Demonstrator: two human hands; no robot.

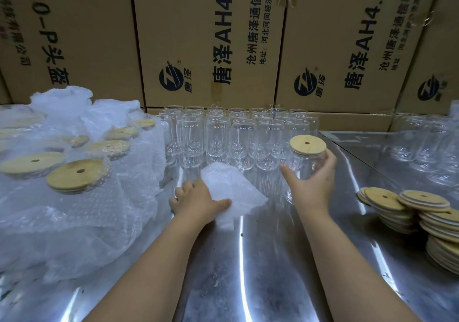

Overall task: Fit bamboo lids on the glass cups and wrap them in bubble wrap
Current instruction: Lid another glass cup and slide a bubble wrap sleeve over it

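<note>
Near half of the table [248, 272]: bare steel, open between the two forearms and out to the front edge.

Left side blocked. A bubble wrap heap [99, 210] spreads well onto the top.

Back closed by rows of cups [238, 135], packed close, with boxes [211, 36] rising right behind.

Right: lid stacks [422, 217] at the edge, far cups [422, 143] behind them. There is an open lane between the right hand [313, 180] and the stacks.

The left hand [198, 197] and its sheet [236, 187] lie just before the rows. A narrow gap separates the sheet from the lidded cup [308, 158].
</note>
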